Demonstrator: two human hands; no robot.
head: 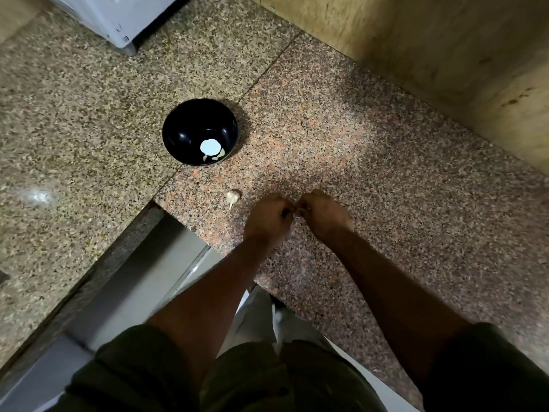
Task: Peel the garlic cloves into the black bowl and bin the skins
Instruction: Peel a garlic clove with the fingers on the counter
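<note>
Forearms in rolled olive sleeves (133,367) reach out over the near edge of the speckled granite counter (386,173). Just beyond them, the left hand (269,217) and right hand (325,214) meet fingertip to fingertip, both curled tight around something small between them. That is most likely a garlic clove being peeled, though the clove itself is hidden by the fingers and blurred, so I cannot tell for sure what they grip.

Doing this step well probably means pinching the clove steady with one hand while the other nicks the papery skin at the root end and pulls it away in long strips, keeping the scraps gathered in the palm for the bin, which is not in view.

Slightly farther out, to the left of the hands, the remaining piece of garlic bulb (232,197) lies on the counter with its stem pointing toward the person. Beyond it stands the black bowl (184,126), holding a few pale peeled cloves (214,157) at the near side of its bottom beside a bright reflection. A white appliance (118,19) sits at the far left corner.
</note>
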